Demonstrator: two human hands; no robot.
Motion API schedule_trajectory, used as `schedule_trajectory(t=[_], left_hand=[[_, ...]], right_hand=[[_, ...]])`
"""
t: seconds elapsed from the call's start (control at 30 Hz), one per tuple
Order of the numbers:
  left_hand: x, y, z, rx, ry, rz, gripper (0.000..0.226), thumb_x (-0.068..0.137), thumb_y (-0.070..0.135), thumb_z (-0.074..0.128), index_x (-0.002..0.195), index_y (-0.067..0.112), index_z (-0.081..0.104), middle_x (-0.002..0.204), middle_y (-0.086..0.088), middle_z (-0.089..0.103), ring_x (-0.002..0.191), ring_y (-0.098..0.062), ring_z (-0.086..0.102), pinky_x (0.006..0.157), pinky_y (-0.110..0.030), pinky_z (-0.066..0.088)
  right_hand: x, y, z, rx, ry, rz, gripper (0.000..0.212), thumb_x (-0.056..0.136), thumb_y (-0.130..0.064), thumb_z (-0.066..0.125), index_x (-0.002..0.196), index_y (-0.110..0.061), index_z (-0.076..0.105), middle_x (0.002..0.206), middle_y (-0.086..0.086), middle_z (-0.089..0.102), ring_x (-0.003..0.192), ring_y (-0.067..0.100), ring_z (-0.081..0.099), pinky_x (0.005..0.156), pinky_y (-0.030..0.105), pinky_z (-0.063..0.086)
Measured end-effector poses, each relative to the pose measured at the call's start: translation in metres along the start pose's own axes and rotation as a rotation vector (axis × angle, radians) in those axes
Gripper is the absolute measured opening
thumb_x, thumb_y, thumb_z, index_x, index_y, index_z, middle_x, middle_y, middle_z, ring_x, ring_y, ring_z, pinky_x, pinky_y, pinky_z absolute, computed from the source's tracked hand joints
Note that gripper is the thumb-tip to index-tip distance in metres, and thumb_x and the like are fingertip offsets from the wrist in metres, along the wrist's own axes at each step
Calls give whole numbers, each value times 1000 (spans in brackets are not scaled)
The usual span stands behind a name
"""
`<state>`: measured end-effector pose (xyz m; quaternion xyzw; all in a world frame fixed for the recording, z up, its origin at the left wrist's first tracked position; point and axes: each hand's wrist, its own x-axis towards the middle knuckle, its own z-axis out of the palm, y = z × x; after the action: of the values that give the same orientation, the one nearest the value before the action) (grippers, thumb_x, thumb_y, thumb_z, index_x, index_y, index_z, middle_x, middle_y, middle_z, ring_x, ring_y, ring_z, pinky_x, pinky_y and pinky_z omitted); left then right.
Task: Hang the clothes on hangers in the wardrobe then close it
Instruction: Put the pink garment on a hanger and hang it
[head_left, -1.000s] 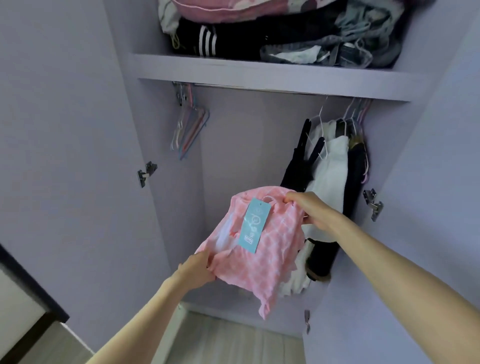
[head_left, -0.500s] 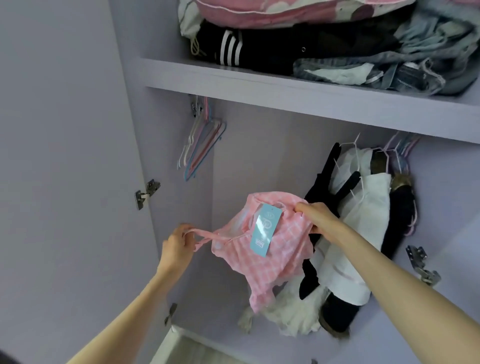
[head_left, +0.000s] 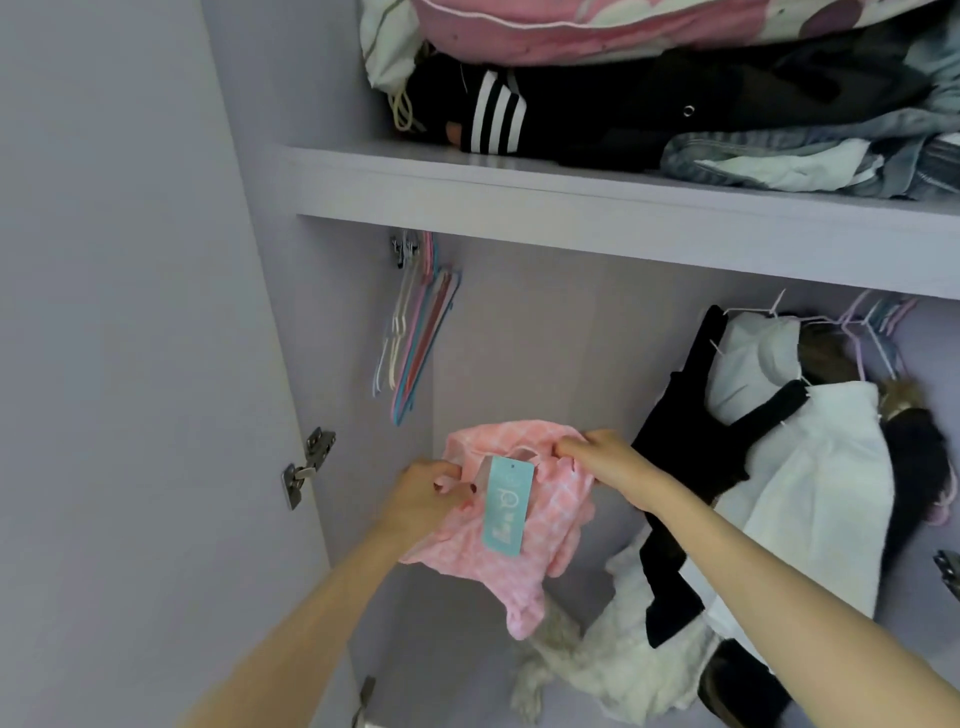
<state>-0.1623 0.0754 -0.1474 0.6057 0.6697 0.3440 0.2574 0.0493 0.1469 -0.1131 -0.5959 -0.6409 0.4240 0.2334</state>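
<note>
A pink checked garment (head_left: 556, 525) with a light blue paper tag (head_left: 506, 506) hangs between my two hands inside the open wardrobe. My left hand (head_left: 423, 493) grips its left edge, fingers curled round a thin strap. My right hand (head_left: 597, 460) pinches the top edge on the right. Several empty plastic hangers (head_left: 415, 338) hang bunched at the left end of the rail. At the right end, black and white clothes (head_left: 779, 452) hang on hangers.
A shelf (head_left: 571, 202) above the rail carries a pile of folded clothes (head_left: 675, 104). The open left door (head_left: 130, 364) stands at my left with a metal hinge (head_left: 309, 465). A white fluffy garment (head_left: 597, 660) droops low behind the pink one.
The camera has moved closer and tilted up. My left hand went from under the garment to its strap, then drew in toward my right hand, bunching the garment.
</note>
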Motion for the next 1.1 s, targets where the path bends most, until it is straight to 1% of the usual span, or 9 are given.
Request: schedule_trajectory(t=[0.17,0.33,0.5,0.63,0.77,0.83,0.9,1.0,1.1], left_hand=[[22,-6,-11,-154,33,-66,23,86,9,59,64,15,54,70,0,49,71,-16,46,55,-13,35],[34,14,-19,-278,-102,-30,19,89,7,55,72,14,58,61,4,46,47,0,44,48,-7,33],[47,34,-11,-320,-105,8,21,91,10,56,70,14,59,55,2,44,37,1,38,43,-12,33],[54,40,-14,-281,-75,-2,22,91,13,57,70,20,59,43,12,46,34,1,41,41,-12,33],[50,38,-20,-375,-53,-49,19,91,8,56,73,12,61,35,12,42,32,-2,35,37,-15,30],[49,37,-23,-382,-58,-55,16,90,7,57,76,8,63,37,11,41,32,-2,33,36,-15,28],[49,33,-27,-343,-73,-59,13,90,7,58,80,7,65,39,11,44,33,-2,33,37,-14,27],[47,24,-36,-258,-109,-91,10,90,11,58,84,8,65,49,7,46,37,-1,35,40,-13,29],[43,16,-38,-195,-175,-130,13,92,16,56,86,9,65,58,3,45,43,-3,36,45,-14,31]], right_hand=[[15,6,7,-140,-43,17,16,87,-19,55,81,-6,63,71,1,56,66,14,51,62,25,40],[24,8,27,-288,-103,-57,42,87,-15,63,128,-11,55,126,8,58,113,19,57,95,23,41],[15,-4,53,92,-273,-123,18,85,-7,64,100,-11,57,99,4,58,91,17,58,84,29,49],[17,-10,57,263,-361,-142,36,79,-12,71,109,-12,51,106,8,59,103,24,61,93,36,49],[23,-19,66,109,-289,-214,44,80,-19,73,113,-16,44,109,0,56,101,20,61,79,25,49],[25,-22,69,-104,-212,-303,18,91,-25,59,107,-20,51,105,-3,57,97,18,58,78,22,43],[26,-22,70,-220,-157,-390,21,99,-21,42,110,-18,60,106,4,63,92,17,56,79,20,40],[32,-18,65,-120,-189,-333,33,98,-8,34,118,-6,61,96,10,69,85,20,64,83,29,52],[43,-15,53,-2,-218,-243,29,95,-1,35,102,-4,63,81,7,66,72,18,64,77,30,55]])
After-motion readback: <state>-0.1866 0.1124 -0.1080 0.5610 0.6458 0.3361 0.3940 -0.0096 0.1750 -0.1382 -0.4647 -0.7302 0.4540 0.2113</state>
